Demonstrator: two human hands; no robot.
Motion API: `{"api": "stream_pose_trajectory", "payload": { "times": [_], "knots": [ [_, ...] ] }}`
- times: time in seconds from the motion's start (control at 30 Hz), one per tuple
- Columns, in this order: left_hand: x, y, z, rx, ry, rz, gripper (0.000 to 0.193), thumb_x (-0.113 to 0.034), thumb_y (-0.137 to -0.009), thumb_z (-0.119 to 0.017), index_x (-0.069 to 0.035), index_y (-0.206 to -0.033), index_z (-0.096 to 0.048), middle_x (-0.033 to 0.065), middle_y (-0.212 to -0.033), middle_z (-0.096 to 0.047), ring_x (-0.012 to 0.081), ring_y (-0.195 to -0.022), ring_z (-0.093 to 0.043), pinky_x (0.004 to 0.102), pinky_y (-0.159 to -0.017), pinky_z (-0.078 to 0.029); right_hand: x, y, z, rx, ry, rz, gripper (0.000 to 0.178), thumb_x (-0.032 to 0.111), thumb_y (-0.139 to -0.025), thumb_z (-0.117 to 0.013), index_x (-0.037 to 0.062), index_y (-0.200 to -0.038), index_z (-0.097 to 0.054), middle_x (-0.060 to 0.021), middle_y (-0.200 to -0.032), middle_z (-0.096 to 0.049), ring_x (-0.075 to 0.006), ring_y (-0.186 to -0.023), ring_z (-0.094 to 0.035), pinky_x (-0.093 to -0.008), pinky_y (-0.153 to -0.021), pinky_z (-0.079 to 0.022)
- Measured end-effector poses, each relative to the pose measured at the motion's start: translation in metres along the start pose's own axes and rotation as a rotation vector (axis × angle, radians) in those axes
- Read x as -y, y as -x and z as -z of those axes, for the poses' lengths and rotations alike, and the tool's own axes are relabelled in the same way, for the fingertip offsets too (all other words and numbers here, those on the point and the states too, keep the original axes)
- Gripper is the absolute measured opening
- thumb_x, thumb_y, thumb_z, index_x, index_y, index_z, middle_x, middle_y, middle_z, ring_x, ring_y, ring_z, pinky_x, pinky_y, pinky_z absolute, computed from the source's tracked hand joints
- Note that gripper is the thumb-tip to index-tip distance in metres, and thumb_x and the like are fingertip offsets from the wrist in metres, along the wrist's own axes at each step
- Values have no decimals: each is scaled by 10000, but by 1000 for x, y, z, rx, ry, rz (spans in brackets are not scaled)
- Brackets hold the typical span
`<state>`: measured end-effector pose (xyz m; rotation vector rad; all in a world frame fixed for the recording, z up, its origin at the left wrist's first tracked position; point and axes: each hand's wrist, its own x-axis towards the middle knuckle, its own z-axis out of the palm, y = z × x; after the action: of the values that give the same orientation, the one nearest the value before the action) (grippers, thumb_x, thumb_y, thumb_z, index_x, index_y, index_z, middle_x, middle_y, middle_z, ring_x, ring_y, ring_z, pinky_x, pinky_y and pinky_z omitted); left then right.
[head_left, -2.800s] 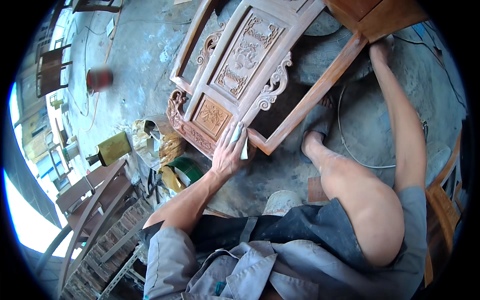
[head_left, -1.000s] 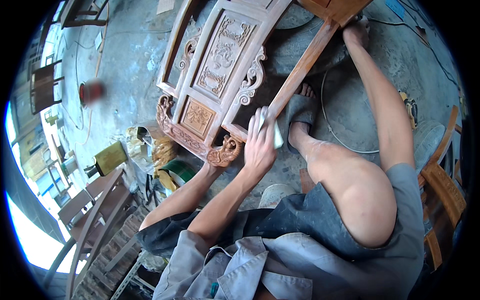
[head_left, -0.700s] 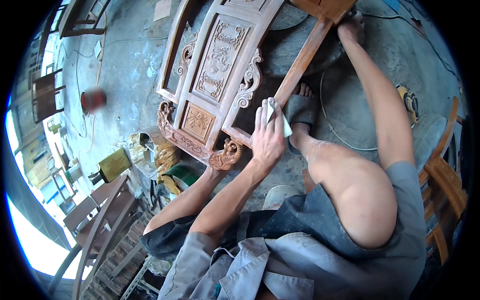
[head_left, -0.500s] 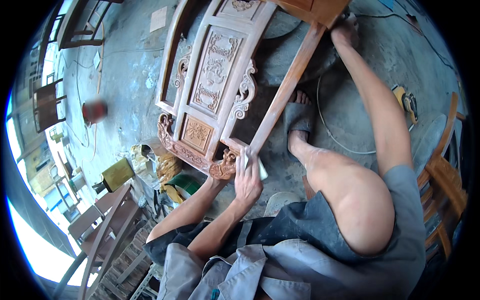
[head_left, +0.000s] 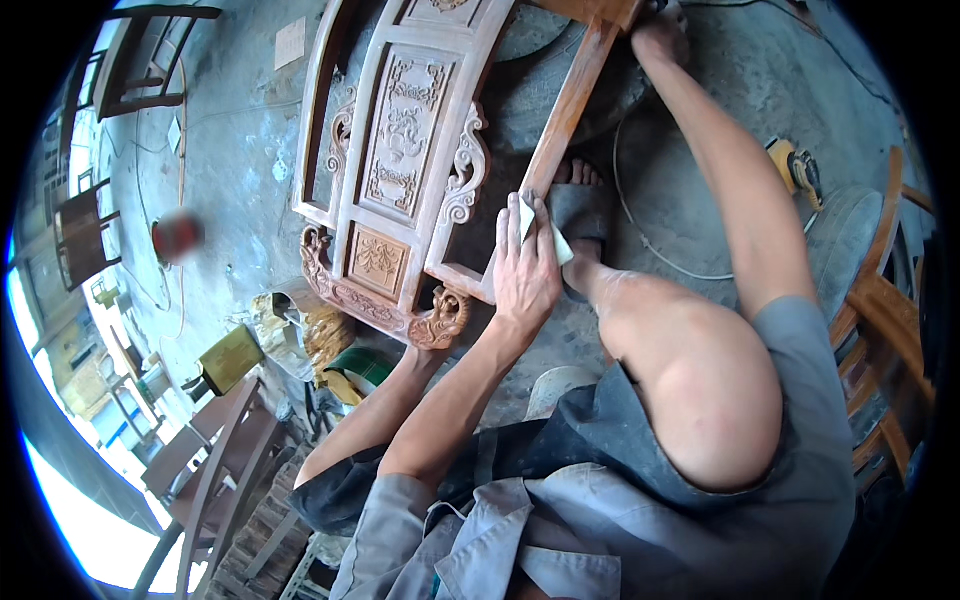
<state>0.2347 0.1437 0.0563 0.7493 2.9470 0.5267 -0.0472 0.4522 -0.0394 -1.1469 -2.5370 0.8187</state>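
Note:
A carved wooden chair (head_left: 405,135) lies tipped before me, its back panel facing up with pale, dusty wood and scrollwork. My left hand (head_left: 527,262) presses over a long straight rail (head_left: 572,105) of the chair, fingers stretched along it. Between those fingers and the wood is a folded pale sheet (head_left: 560,245), which looks like sandpaper; one white corner pokes out between the fingers. At the upper right, my right hand (head_left: 660,38) grips the chair by the corner where the rail meets a browner wooden part (head_left: 600,10). Its fingertips are partly hidden.
A dark round support (head_left: 600,95) stands beneath the chair. My sandalled foot (head_left: 580,205) is beside the rail. A yellow power sander (head_left: 795,170) and pale cable lie right. Wooden chairs stand at both sides; a red container (head_left: 177,238) and yellow-green can (head_left: 229,358) sit left.
My left hand has slid up and away along the rail with the sheet, from the rail's near end. My right hand keeps its hold; the whole view has shifted slightly.

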Motion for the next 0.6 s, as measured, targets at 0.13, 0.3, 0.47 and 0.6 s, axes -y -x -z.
{"api": "stream_pose_trajectory", "payload": {
  "times": [0.13,0.3,0.47,0.6],
  "knots": [
    [18,99,0,131,16,67,683,25,-882,-523,178,-1536,-399,404,-1550,-446,555,-1551,-298,621,-1284,-243,-9,-11,-1,9,-4,12,654,537,-1057,-427,117,-1558,-414,-269,-1558,-500,-487,-1377,-557,-598,-1115,-462],
    [0,-25,-7,-5,158,44,767,51,-828,-566,171,-1559,-365,392,-1564,-422,568,-1521,-325,618,-1278,-261,-3,-7,0,2,-1,24,641,529,-1058,-433,108,-1542,-421,-272,-1523,-537,-489,-1360,-569,-580,-1118,-467],
    [15,11,3,19,225,33,789,52,-825,-544,180,-1571,-320,396,-1559,-422,576,-1519,-315,600,-1295,-230,-3,-6,9,23,6,-6,645,521,-1061,-437,100,-1549,-413,-257,-1537,-528,-487,-1358,-570,-585,-1114,-469],
    [15,65,-2,24,243,120,851,86,-781,-558,146,-1594,-315,436,-1579,-370,595,-1537,-275,624,-1294,-196,24,15,24,28,-60,4,642,520,-1071,-416,98,-1555,-411,-261,-1568,-494,-486,-1361,-564,-592,-1107,-469]
  ]
}}
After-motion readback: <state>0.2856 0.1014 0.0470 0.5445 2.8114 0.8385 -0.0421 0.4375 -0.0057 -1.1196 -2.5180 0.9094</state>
